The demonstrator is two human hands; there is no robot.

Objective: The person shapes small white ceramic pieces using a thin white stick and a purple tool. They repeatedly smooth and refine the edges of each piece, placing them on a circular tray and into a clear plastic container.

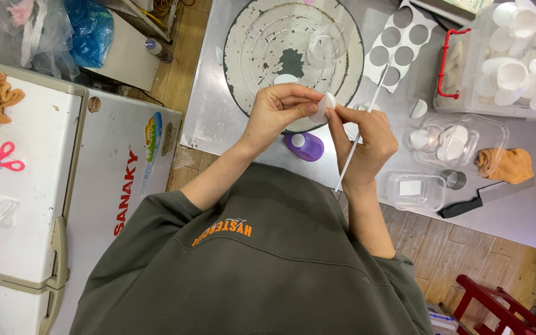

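My left hand (280, 108) pinches a small white round disc (325, 107) between thumb and fingers, above the near rim of a round worn turntable (249, 56). My right hand (370, 146) touches the disc's edge with its fingertips and holds a thin white stick (376, 93) that runs up past the fingers and down below the wrist. A purple punch tool (305, 147) lies on the metal table just under both hands. A clear plastic cup (327, 46) stands on the turntable.
A white sheet with round holes cut out (398, 46) lies right of the turntable. Clear boxes (460, 142) and a bin of white cups (522, 56) stand at the right, with a knife (473, 201), orange cloths (510, 164) and a white chest freezer (32, 186) bearing red scissors (2, 158).
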